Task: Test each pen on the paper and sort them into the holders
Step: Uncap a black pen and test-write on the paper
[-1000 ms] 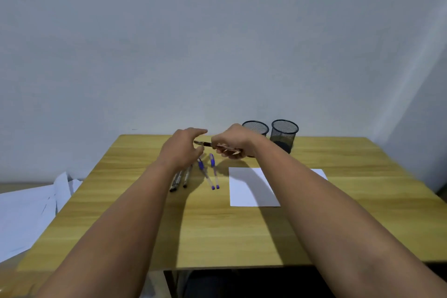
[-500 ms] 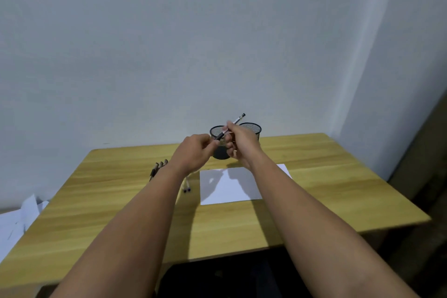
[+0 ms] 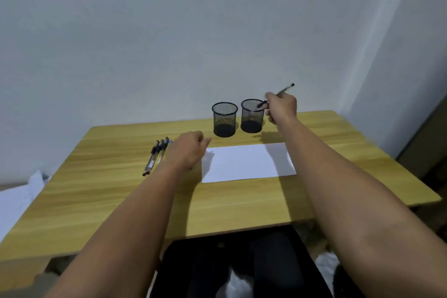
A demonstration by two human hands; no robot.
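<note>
Two black mesh holders stand at the back of the wooden table [image 3: 96, 191], the left holder [image 3: 225, 120] beside the right holder [image 3: 250, 121]. My right hand [image 3: 281, 107] grips a dark pen [image 3: 286, 88] slantwise, its lower end over the right holder's rim. A blank white paper [image 3: 246, 163] lies in front of the holders. Several dark pens [image 3: 156, 156] lie side by side left of the paper. My left hand [image 3: 188, 151] hovers between those pens and the paper, fingers loosely curled, nothing visible in it.
White sheets [image 3: 14, 203] lie on the floor left of the table. The table's back edge meets a pale wall, with a corner at the right. My dark-clad lap [image 3: 232, 266] is below the table's front edge.
My hands have parted. The right hand carried the pen right and back over the right holder. The left hand let go of the pen and dropped toward the pens on the table.
</note>
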